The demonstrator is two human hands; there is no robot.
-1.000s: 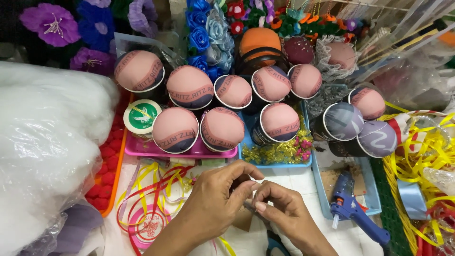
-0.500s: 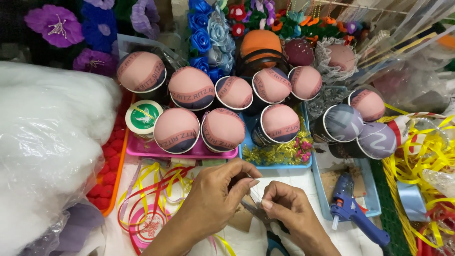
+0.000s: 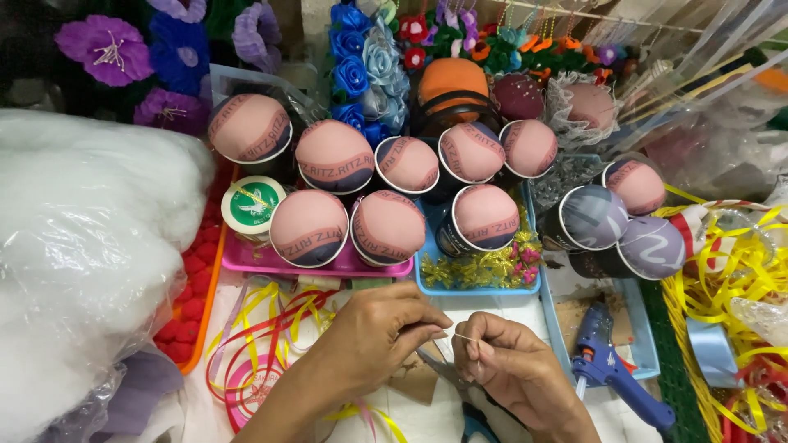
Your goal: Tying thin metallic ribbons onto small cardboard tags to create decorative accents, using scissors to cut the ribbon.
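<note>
Pale thin thread (image 3: 461, 336) runs between the two hands in the head view, low in the middle of the table. Left hand (image 3: 379, 332) pinches one end with fingertips pressed together, right hand (image 3: 513, 369) pinches the other end, the two nearly touching. Blue glue gun (image 3: 611, 371) lies just right of them, pink tray (image 3: 320, 264) of fabric-topped cups sits above.

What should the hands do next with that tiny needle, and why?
Probably draw the needle a little further toward the left hand. It shows as a thin sliver between the fingertips of both hands, pinched close together, and the right hand sits just behind it. Whether thread trails from it is too fine to tell.
</note>
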